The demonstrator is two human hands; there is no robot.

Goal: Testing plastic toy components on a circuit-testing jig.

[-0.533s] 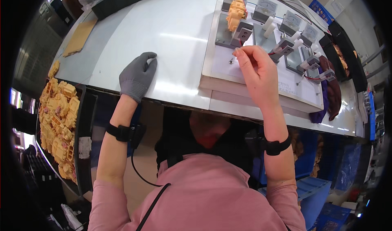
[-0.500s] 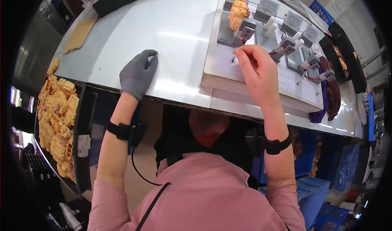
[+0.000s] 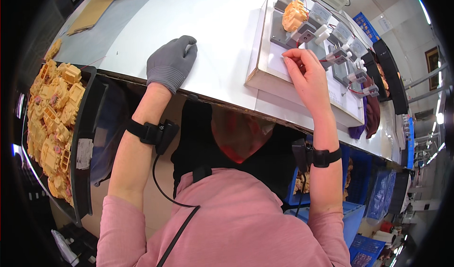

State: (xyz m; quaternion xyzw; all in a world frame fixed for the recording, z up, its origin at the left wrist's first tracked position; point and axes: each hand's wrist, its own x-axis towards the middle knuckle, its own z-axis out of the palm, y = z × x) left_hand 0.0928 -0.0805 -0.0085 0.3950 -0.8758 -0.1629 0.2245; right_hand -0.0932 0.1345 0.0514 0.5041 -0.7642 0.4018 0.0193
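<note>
My right hand [image 3: 307,75] is bare and hovers over the front of a white test board [image 3: 272,75], thumb and fingers pressed together. Whatever lies between the fingertips is hidden. Just beyond them, a cream plastic molded part [image 3: 294,15] sits on a grey plate fixture [image 3: 280,31] beside a grey clamp block [image 3: 303,31]. My left hand [image 3: 171,61], in a grey glove, rests curled on the white tabletop [image 3: 222,45], left of the board. Nothing shows in it, though its palm side is out of sight.
More clamps, white plungers [image 3: 322,33] and dial meters [image 3: 319,14] line the board. At the left stands a black bin [image 3: 85,125] heaped with cream parts [image 3: 52,120]. Cardboard [image 3: 93,12] lies at the far left. Dark cloth [image 3: 373,111] hangs by the board's right end.
The view has shifted, so the board appears farther right. My right hand stays by the board's front left fixture, and my left hand stays curled on the table. The molded part remains on the fixture.
</note>
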